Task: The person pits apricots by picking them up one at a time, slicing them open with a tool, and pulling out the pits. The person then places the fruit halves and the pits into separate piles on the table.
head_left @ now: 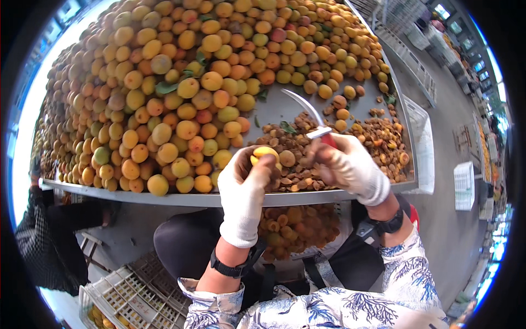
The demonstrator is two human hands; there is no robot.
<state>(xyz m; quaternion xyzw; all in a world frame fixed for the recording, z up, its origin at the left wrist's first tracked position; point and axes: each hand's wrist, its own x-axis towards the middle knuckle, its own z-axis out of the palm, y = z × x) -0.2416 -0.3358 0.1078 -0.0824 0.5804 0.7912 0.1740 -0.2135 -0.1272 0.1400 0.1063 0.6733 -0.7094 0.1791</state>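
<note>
My left hand (241, 189), in a white glove stained brown at the fingers, pinches a yellow apricot (263, 152) just above the table's near edge. Whether the fruit is whole or split I cannot tell. In my gloved right hand (353, 169) is a small curved knife (304, 105) with a red handle; its blade points up and away to the left, apart from the apricot. Below and between the hands, brown apricot pits (304, 180) lie heaped on the metal table (276, 114). A great pile of apricots (181, 104) covers the table's left and far parts.
A crate with apricot pieces (298, 227) stands between my legs under the table edge. White plastic crates are at lower left (134, 293) and beyond the table's right side (422, 145). Another person's dark sleeve (41, 241) shows at far left. A wooden stool (90, 249) stands nearby.
</note>
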